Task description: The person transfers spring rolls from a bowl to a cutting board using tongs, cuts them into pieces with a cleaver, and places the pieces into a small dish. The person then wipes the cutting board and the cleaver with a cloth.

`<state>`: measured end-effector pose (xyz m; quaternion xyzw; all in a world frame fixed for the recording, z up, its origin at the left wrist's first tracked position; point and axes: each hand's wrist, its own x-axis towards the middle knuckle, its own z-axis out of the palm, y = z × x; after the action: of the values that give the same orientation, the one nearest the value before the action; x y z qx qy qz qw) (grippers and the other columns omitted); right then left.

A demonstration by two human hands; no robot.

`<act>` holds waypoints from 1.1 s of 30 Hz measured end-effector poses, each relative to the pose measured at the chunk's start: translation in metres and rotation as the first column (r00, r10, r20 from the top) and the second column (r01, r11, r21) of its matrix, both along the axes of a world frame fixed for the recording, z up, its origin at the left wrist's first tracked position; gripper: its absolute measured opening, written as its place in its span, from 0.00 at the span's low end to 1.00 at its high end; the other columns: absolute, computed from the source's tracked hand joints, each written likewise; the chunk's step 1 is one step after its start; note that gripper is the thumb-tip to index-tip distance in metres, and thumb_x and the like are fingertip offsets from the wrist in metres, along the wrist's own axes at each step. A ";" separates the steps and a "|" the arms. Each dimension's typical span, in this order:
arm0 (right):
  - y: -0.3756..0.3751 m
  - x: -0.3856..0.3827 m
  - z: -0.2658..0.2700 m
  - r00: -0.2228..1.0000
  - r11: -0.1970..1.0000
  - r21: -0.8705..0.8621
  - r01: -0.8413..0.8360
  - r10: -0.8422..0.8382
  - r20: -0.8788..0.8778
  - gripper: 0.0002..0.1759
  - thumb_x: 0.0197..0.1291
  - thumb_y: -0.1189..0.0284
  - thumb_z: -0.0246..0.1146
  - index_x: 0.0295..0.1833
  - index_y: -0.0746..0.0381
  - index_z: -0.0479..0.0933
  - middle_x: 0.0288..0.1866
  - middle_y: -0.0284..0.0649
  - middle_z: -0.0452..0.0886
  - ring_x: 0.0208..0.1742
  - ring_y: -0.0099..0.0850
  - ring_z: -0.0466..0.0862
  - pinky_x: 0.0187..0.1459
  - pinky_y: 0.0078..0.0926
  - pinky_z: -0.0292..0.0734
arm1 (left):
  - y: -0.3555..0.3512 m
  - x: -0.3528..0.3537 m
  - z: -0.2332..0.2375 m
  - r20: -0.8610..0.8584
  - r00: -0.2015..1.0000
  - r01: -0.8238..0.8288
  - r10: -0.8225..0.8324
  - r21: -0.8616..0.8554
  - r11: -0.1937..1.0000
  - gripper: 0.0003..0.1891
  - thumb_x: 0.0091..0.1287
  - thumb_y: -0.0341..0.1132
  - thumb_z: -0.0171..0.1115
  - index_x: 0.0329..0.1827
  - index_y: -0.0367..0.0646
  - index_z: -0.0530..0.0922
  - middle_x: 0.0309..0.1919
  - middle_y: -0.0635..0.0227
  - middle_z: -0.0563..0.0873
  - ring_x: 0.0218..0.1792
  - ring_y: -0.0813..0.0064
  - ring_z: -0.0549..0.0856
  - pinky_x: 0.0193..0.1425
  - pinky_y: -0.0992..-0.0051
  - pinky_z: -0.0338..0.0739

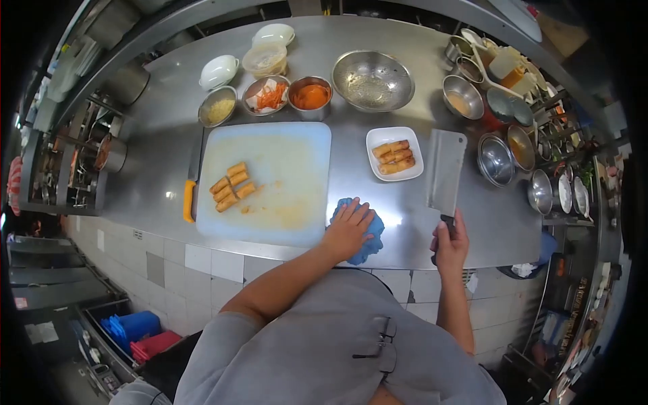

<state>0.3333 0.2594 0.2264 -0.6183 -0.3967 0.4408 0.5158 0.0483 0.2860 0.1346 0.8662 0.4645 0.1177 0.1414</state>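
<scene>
My left hand (349, 229) is on a bunched blue cloth (366, 251), its fingers curved over the top, on the steel counter. In my right hand (451, 244) is the black handle of a cleaver (445, 172); its broad blade points away from me, over the counter. Left of the cloth is a white cutting board (290, 175) bearing several cut pieces of fried roll (231, 187) and some crumbs. Between board and cleaver sits a square white dish (393, 174) with more fried rolls (394, 156) in it.
A knife with a yellow handle (189, 201) lies along the board's left edge. Behind the board stand bowls of shredded food (219, 110) and orange sauce (312, 96), and a large steel bowl (373, 81). Metal bowls (496, 160) crowd the right side. A shelf rail (405, 15) spans the back.
</scene>
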 end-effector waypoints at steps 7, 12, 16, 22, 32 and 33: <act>-0.047 -0.059 0.004 0.997 0.997 -0.015 0.075 -0.075 -0.003 0.34 0.80 0.74 0.66 0.87 0.61 0.67 0.37 0.34 0.82 0.24 0.17 0.75 0.24 0.19 0.73 | 0.018 -0.013 -0.006 0.227 0.962 0.138 -0.149 0.065 0.988 0.24 0.71 0.49 0.74 0.65 0.48 0.88 0.67 0.60 0.86 0.76 0.52 0.78 0.82 0.51 0.69; -0.102 -0.071 0.008 0.981 0.980 -0.087 0.177 -0.168 0.099 0.32 0.78 0.74 0.67 0.85 0.57 0.72 0.34 0.32 0.83 0.25 0.17 0.78 0.26 0.21 0.75 | 0.031 -0.015 0.015 0.244 0.966 0.124 -0.089 -0.132 0.983 0.18 0.63 0.52 0.78 0.46 0.50 0.90 0.55 0.70 0.89 0.67 0.60 0.82 0.73 0.48 0.71; -0.139 -0.076 -0.006 0.882 0.963 -0.104 0.248 -0.181 0.434 0.31 0.78 0.75 0.66 0.84 0.56 0.73 0.32 0.30 0.83 0.26 0.17 0.78 0.27 0.22 0.75 | 0.018 -0.040 0.020 0.226 0.963 0.165 -0.150 -0.047 0.985 0.29 0.68 0.60 0.75 0.66 0.53 0.88 0.75 0.60 0.80 0.84 0.51 0.68 0.84 0.37 0.57; -0.172 -0.110 -0.018 0.941 0.929 -0.186 0.321 -0.290 0.175 0.32 0.78 0.75 0.66 0.85 0.56 0.72 0.35 0.33 0.83 0.25 0.17 0.76 0.24 0.21 0.73 | -0.010 -0.173 0.054 0.224 0.952 -0.241 0.211 0.118 0.963 0.36 0.70 0.58 0.75 0.78 0.52 0.79 0.82 0.58 0.72 0.86 0.44 0.62 0.85 0.36 0.53; -0.123 -0.215 -0.008 0.951 0.986 -0.153 -0.071 0.113 0.286 0.31 0.76 0.74 0.68 0.83 0.57 0.75 0.38 0.33 0.87 0.27 0.17 0.79 0.30 0.21 0.78 | 0.012 -0.332 0.058 0.077 0.900 -0.435 0.429 0.222 0.873 0.44 0.63 0.60 0.79 0.80 0.52 0.75 0.83 0.54 0.69 0.84 0.42 0.63 0.81 0.32 0.56; -0.117 -0.227 -0.010 0.930 0.981 -0.144 -0.130 0.171 0.326 0.31 0.76 0.74 0.69 0.82 0.57 0.76 0.41 0.33 0.89 0.27 0.17 0.79 0.32 0.21 0.79 | 0.017 -0.331 0.056 0.078 0.901 -0.433 0.426 0.221 0.874 0.44 0.63 0.60 0.79 0.80 0.52 0.75 0.83 0.54 0.69 0.84 0.42 0.63 0.81 0.32 0.56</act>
<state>0.1058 0.1428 0.2166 -0.6819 -0.4983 0.3899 0.3669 -0.2829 0.3031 0.1909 0.7504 0.6262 0.2113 0.0154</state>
